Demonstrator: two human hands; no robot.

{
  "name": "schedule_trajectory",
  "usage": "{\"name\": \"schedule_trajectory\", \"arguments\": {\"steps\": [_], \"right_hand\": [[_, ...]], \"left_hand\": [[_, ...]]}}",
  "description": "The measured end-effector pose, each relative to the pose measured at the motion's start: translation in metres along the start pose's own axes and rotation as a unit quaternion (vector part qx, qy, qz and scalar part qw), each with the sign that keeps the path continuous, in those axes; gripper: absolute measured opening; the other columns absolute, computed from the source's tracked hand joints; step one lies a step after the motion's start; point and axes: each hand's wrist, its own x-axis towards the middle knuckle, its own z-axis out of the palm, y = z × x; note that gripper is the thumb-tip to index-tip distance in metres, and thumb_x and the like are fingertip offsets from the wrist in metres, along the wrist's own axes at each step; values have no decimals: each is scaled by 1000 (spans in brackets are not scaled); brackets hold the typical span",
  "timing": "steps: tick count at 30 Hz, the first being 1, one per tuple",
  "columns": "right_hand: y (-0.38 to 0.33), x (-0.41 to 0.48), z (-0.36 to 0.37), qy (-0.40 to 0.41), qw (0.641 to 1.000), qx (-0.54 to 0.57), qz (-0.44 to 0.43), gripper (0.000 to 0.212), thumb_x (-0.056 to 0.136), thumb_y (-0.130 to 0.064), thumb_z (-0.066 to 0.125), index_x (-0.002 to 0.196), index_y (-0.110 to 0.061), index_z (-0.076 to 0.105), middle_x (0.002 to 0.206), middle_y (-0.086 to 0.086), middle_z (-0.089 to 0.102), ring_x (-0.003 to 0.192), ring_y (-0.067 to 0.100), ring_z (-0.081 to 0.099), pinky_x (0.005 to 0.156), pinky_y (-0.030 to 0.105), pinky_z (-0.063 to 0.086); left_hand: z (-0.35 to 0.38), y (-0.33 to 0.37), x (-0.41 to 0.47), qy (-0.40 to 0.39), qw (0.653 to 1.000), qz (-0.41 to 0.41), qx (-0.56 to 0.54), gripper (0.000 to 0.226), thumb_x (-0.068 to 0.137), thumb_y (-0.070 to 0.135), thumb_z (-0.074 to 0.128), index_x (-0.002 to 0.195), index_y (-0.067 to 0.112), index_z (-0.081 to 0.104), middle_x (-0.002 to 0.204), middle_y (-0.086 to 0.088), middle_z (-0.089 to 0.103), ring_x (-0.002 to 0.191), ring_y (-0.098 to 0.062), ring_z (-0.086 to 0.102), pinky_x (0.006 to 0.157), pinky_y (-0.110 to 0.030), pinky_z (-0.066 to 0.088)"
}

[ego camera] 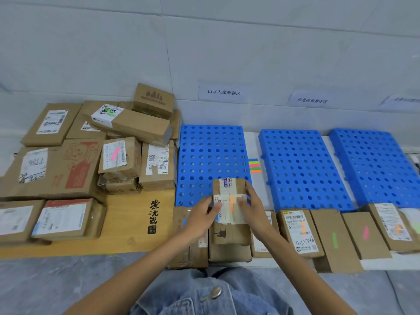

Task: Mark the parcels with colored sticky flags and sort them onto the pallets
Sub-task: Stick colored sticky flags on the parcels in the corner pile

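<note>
1. Head view: three blue pallets (211,155) span 12 to 3 o'clock, and no parcel lies on them yet.
2. An unsorted pile (91,155) fills 9 o'clock. A row (336,237) of flagged boxes lies at 4 o'clock.
3. The parcel (229,189) is held at 6 o'clock, over the near edge of the left pallet. The left hand (202,214) pinches its left edge and the right hand (252,201) clasps its right side, so both are clamped on it.
4. The pad (255,165) of spare flags sits between the left and middle pallets.
5. An orange flag (231,204) is on the parcel's label.
6. Risks: the flag may lift off the glossy label if it is not pressed down. The parcel may also go to the wrong pallet if colour and zone are mismatched.
7. Hard to see: the wall signs (223,92) are faint, and the rightmost is cut off. The label print is blurred, and the boxes under the arms are partly covered.
</note>
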Motion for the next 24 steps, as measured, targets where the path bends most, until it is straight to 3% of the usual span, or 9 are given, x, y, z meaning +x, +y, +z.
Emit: {"name": "schedule_trajectory", "arguments": {"steps": [3, 6, 8, 11, 16, 19, 24], "right_hand": [[-30, 6, 9, -54, 998, 8, -28, 52, 99, -10, 39, 146, -27, 27, 137, -1, 50, 117, 16, 56, 95, 42, 51], [-59, 7, 35, -121, 991, 44, -28, 54, 98, -4, 35, 144, -31, 27, 130, -8, 53, 114, 13, 57, 94, 39, 51], [-69, 7, 63, -172, 984, 36, -22, 60, 98, -1, 34, 148, -31, 17, 138, -7, 47, 114, 14, 55, 94, 37, 51], [-74, 5, 115, -246, 969, 9, 32, 75, 97, 2, 36, 149, -33, -6, 146, -7, 31, 112, 16, 54, 86, 32, 53], [-76, -5, 195, -325, 939, -85, 74, 90, 92, 10, 40, 145, -27, -22, 155, 0, 18, 120, 18, 46, 87, 30, 48], [-75, -7, 231, -353, 925, -82, 111, 89, 92, 12, 37, 144, -31, -21, 153, 0, 23, 123, 19, 42, 94, 38, 45], [-68, 0, 269, -391, 907, -13, 158, 95, 89, 16, 40, 145, -46, -6, 147, -4, 38, 125, 19, 47, 97, 44, 47]], "left_hand": [[-23, 1, -7, 64, 998, 28, 0, 41, 91, 45, 52, 129, 31, 50, 121, 19, 55, 105, 5, 53, 85, -17, 45], [-57, -1, -12, 133, 990, 41, 5, 47, 88, 52, 52, 130, 31, 50, 119, 19, 53, 107, 3, 53, 87, -24, 47], [-82, -12, -17, 153, 988, 27, 12, 48, 88, 53, 51, 131, 31, 50, 120, 16, 53, 108, -2, 53, 87, -29, 49], [-118, -43, -30, 179, 984, 0, 2, 35, 91, 40, 55, 124, 29, 54, 116, 10, 59, 105, -7, 58, 86, -33, 51], [-167, -95, -56, 216, 973, -78, -11, 22, 93, 24, 57, 112, 32, 54, 103, 8, 66, 90, -10, 63, 75, -31, 53], [-186, -119, -65, 243, 967, -82, 9, 25, 90, 30, 55, 115, 30, 54, 104, 11, 64, 94, -10, 62, 76, -28, 50], [-204, -152, -57, 293, 946, -124, 64, 40, 94, 9, 48, 134, 15, 46, 122, -3, 58, 107, -21, 55, 81, -28, 41]]}}
